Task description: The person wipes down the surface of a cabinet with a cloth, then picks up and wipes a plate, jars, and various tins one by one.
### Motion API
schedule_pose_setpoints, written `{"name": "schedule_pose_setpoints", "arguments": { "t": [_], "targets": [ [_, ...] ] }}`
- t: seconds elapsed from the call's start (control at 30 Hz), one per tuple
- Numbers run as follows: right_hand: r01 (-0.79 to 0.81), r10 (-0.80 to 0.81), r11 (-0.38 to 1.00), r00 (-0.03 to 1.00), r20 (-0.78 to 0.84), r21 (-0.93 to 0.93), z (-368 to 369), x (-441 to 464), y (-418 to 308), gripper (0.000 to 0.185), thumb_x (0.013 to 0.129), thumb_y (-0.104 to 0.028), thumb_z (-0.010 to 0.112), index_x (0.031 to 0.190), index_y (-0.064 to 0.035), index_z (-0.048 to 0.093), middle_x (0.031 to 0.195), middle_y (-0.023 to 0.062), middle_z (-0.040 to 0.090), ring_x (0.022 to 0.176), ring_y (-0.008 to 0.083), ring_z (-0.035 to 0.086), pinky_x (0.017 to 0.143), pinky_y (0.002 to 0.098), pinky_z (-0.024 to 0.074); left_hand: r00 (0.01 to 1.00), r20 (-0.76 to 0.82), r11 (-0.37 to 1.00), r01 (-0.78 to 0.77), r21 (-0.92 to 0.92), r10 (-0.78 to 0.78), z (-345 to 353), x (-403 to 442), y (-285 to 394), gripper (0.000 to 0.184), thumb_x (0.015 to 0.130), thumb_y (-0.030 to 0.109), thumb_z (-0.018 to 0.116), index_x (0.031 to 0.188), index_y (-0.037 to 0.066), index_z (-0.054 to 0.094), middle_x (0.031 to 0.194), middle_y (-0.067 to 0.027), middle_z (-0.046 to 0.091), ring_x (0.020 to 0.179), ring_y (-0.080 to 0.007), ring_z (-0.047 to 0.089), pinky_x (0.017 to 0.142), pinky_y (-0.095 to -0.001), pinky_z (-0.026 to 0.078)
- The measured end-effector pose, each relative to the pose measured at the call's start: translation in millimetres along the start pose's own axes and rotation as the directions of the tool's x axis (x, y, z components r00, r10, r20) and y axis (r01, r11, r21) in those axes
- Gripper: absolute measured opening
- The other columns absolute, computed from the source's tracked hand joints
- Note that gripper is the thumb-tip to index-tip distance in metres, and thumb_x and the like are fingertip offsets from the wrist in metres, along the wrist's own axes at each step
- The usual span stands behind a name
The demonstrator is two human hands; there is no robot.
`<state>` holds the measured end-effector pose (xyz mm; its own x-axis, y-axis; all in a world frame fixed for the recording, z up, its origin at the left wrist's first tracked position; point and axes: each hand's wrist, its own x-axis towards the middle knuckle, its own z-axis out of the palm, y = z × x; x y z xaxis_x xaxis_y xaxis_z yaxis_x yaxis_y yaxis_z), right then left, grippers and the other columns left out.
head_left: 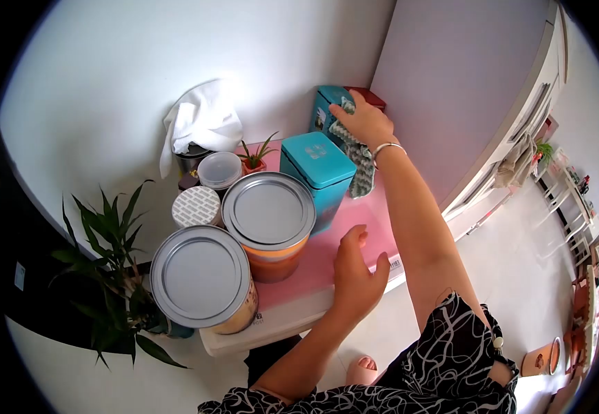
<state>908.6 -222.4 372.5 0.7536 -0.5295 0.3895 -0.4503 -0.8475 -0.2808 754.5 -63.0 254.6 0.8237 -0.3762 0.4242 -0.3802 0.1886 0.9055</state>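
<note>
My right hand (367, 125) is closed on a grey-green checked cloth (363, 172), pressed against the top of the rear teal tin box (325, 103). Part of the cloth hangs down toward the pink tabletop (375, 214). Over the front of the table, my left hand (358, 276) is bent with its thumb apart from the fingers, holding nothing. Between the hands and the cans stands a second teal tin box (318, 160) with a closed lid. Two large cans (268, 210) (201, 276) with grey lids stand at the front left. A red box (370, 98) shows partly behind my right hand.
A small potted plant (256, 157), a clear-lidded jar (219, 169) and a brick-patterned lid (196, 207) crowd the left side. White cloth (206, 121) covers something at the wall. A leafy plant (116, 241) stands left of the table; a tall cabinet (458, 90) borders the right.
</note>
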Motion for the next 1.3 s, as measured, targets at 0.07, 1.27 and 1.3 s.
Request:
{"name": "schedule_pose_setpoints", "arguments": {
  "t": [0.07,1.27,1.3],
  "targets": [
    [0.014,-0.016,0.997,1.000,-0.016,-0.072,8,2,-5,0.068,0.075,-0.059,0.048,0.126,-0.0145,0.040,0.101,0.0174,0.060,0.093,0.0303,0.059,0.075,0.0402,0.0463,0.998,0.052,0.999,0.031,-0.010,-0.031,-1,-1,2,0.047,0.076,0.007,0.058,0.116,0.001,0.036,0.108,-0.0162,0.048,0.102,-0.0257,0.047,0.088,-0.0360,0.037],
    [0.367,-0.434,0.656,0.898,-0.069,0.659,-137,-246,109,0.050,0.070,-0.024,0.073,0.111,-0.0036,0.052,0.098,0.0060,0.055,0.093,0.0148,0.051,0.082,0.0278,0.0415,0.906,0.377,0.816,0.065,-0.575,0.193,-6,-10,25,0.093,0.064,0.019,0.079,0.132,0.001,0.017,0.120,-0.0131,0.041,0.109,-0.0224,0.045,0.090,-0.0346,0.040],
    [0.262,-0.350,0.663,0.936,-0.019,0.702,-143,-248,116,0.047,0.074,-0.025,0.070,0.111,-0.0024,0.051,0.096,0.0041,0.056,0.092,0.0124,0.051,0.080,0.0270,0.0419,0.902,0.385,0.816,0.067,-0.574,0.197,-5,-12,27,0.093,0.064,0.019,0.079,0.132,0.001,0.017,0.120,-0.0131,0.041,0.109,-0.0224,0.045,0.090,-0.0346,0.040]
  ]
}}
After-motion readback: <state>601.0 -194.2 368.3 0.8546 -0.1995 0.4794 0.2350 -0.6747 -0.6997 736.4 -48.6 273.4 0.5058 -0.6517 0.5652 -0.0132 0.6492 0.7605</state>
